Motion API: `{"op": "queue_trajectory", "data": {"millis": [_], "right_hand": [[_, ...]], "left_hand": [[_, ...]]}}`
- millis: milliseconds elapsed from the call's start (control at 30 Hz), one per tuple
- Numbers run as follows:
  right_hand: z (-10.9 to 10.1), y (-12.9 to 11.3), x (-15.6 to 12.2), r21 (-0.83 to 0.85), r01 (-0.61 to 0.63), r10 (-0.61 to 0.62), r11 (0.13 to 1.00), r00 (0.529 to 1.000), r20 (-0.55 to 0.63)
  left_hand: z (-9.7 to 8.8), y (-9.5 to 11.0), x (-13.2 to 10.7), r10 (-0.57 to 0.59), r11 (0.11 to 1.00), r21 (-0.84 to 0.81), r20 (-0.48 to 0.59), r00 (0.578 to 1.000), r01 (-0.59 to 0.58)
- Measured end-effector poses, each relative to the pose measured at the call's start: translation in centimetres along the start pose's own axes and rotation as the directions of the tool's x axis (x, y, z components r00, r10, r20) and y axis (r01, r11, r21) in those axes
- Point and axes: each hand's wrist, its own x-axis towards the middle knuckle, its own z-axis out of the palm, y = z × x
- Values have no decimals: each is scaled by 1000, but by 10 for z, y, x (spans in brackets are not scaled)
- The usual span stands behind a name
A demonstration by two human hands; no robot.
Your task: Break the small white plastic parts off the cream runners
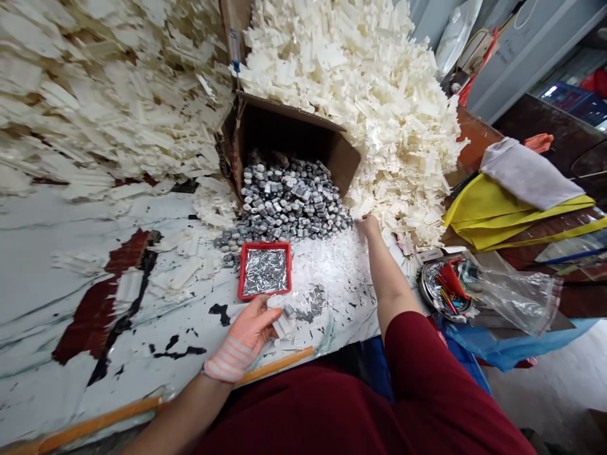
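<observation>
My left hand (251,325), in an orange-and-white striped glove, is closed around a white plastic piece (283,325) near the table's front edge. A small grey metal part (288,310) shows at that piece's upper end. My bare right hand (368,224) reaches to the edge of the heaped white plastic pieces (398,151). Its fingers are closed at a pale plastic piece (361,208), partly hidden by the hand. Between the hands lies a spill of grey metal parts (294,196) from a tipped cardboard box (351,165). A red tray (241,278) of small silver pins stands just beyond my left hand.
More white plastic pieces (95,82) are heaped at the back left. On the right stand a round metal tin (427,297) of small tools, a clear plastic bag (521,291) and yellow cloth (493,215). Loose pins (313,300) lie near the front edge.
</observation>
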Motion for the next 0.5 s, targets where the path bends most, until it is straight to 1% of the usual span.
{"op": "queue_trajectory", "data": {"millis": [33,100,133,167,200,233,267,300,333,367,400,433,467,500], "right_hand": [[0,1,2,32,5,-5,999,1000,5],[2,1,-8,99,17,-17,995,1000,3],[3,0,-19,145,34,-34,989,999,1],[6,-1,-34,228,57,-59,972,998,6],[9,-2,-54,347,77,-94,935,995,31],[13,-3,-78,494,81,-135,865,988,75],[16,-4,-105,658,54,-200,751,968,150],[19,-5,-134,759,-18,-283,650,922,265],[22,-5,-163,792,-120,-351,598,850,393],[24,-5,-191,785,-221,-397,579,764,508],[25,-6,-217,763,-306,-417,570,692,589],[26,-6,-238,736,-368,-426,568,633,646],[27,-6,-255,709,-411,-428,573,588,686],[29,-6,-268,688,-437,-425,579,559,712]], "left_hand": [[0,1,-1,3,1000,1,-4,1000,-3],[2,5,-2,28,1000,13,-16,999,-28],[3,7,-3,54,998,30,-22,998,-54],[4,8,-4,84,995,50,-30,996,-82],[5,9,-4,117,991,72,-42,992,-114],[6,9,-4,143,985,101,-49,989,-138],[5,8,-3,146,984,116,-61,987,-139],[5,6,-3,142,983,130,-75,987,-132],[4,5,-2,137,981,151,-80,987,-124],[3,3,-2,136,976,182,-80,987,-119],[3,2,-3,136,970,214,-81,987,-117],[2,1,-3,142,961,249,-81,987,-118],[2,0,-5,152,951,282,-81,985,-123],[1,-1,-6,164,941,311,-81,983,-132]]}}
